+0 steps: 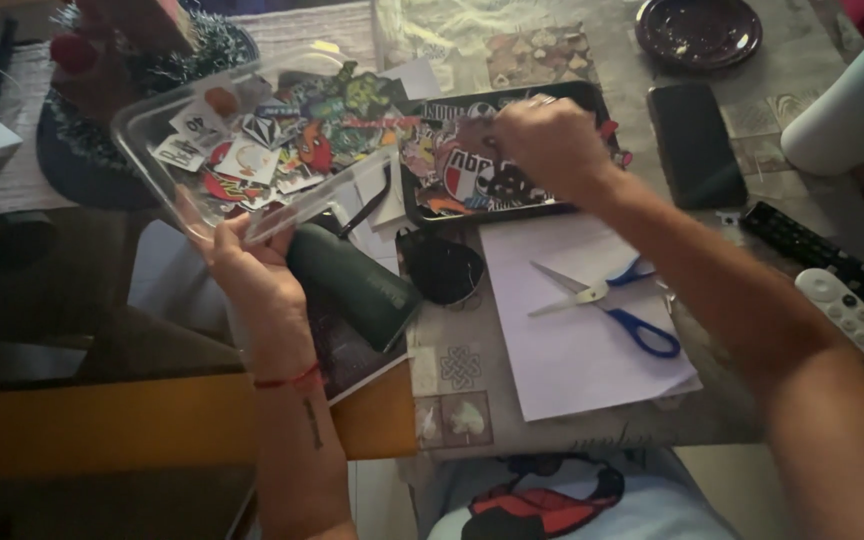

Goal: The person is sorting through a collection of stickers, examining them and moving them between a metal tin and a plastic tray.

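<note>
My left hand (252,270) grips the near edge of a clear plastic container (152,140), tilted and full of colourful stickers (282,140). Across the table, my right hand (552,145) rests with bent fingers on a black tablet-like slab (432,205) covered in stickers; whether it pinches one I cannot tell. A dark green bottle (357,285) lies on its side just below the container, beside my left hand. Blue-handled scissors (612,300) lie open on a white paper sheet (582,360) under my right forearm.
A black phone (694,145) lies right of the slab. A dark plate (697,30) sits at the far edge. Two remotes, one black (802,245) and one white (852,320), lie at the right. A white cylinder (852,110) stands beyond. A black pouch (442,268) lies mid-table.
</note>
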